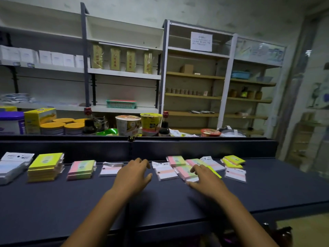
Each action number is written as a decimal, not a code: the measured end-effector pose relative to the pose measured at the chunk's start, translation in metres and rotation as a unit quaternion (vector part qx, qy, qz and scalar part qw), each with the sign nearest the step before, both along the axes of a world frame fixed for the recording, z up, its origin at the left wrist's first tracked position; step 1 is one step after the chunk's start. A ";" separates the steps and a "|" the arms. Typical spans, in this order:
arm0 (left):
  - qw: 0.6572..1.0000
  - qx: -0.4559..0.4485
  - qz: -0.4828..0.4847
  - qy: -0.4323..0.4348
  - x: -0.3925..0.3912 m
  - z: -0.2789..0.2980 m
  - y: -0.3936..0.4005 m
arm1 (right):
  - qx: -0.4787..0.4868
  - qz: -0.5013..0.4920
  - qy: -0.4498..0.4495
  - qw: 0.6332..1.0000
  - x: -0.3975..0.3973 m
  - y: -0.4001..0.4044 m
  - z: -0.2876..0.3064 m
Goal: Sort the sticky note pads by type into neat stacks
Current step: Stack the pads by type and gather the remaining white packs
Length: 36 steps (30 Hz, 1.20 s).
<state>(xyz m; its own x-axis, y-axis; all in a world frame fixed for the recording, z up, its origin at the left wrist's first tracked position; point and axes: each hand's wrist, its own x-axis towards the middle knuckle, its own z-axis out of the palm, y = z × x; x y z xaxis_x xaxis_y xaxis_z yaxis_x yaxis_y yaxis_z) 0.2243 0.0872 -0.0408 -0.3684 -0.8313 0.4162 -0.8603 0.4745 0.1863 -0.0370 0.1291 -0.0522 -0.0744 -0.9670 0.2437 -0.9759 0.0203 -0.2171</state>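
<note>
**Right hand lands on the unsorted pile; pink-green pad lies under its fingers**

Head view: A person leans over a dark counter (160, 202) w/ both arms out, mid-sort. The landmark is the right hand (204, 180). It rests palm-down, fingers spread and fairly straight, on a loose pink-green pad (184, 172) in the jumble of unsorted pads; no curl round the pad shows, so it reads as touching, not gripping. That pad's long axis runs slantwise, from far-left to near-right of the hand. Just left of the hand lies a white-pink pad (166, 173); just beyond it, another pink-green pad (176, 160); right of it, well clear, two yellow pads (233, 162) and a white pad (235, 175).

The left hand (132, 175) hovers left of the right hand, fingers loosely bent, holding nothing, approx. between jumble and finished stacks. Farther left again, in order: a lone white pad (110, 169), the pink-green stack (81, 169), the yellow stack (45, 167), the white stack (13, 166) at the counter's far-left end.

Judgement: the pad belongs on the pink-green stack, well left of the right hand, past the left one. The right hand is nearer the pad, the left nearer the stack, so a hand-over or long cross-reach looks likely.
</note>
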 end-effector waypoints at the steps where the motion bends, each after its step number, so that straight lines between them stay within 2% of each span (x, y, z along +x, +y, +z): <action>1: 1.000 0.000 0.001 0.003 -0.011 -0.001 0.005 | 0.001 0.000 0.003 1.000 -0.011 0.005 0.000; 9: 0.999 0.006 0.009 0.033 -0.067 -0.007 0.031 | 0.001 0.009 -0.025 1.000 -0.061 0.026 0.001; 16: 0.998 0.019 0.023 0.056 -0.087 -0.007 0.013 | -0.016 0.019 -0.047 0.999 -0.078 0.012 0.003; 28: 0.992 0.069 0.040 0.099 -0.116 -0.023 -0.077 | -0.023 0.019 -0.057 0.998 -0.102 -0.065 -0.003; 36: 0.991 0.089 0.061 0.075 -0.136 -0.035 -0.139 | -0.024 0.021 -0.058 0.998 -0.118 -0.116 -0.004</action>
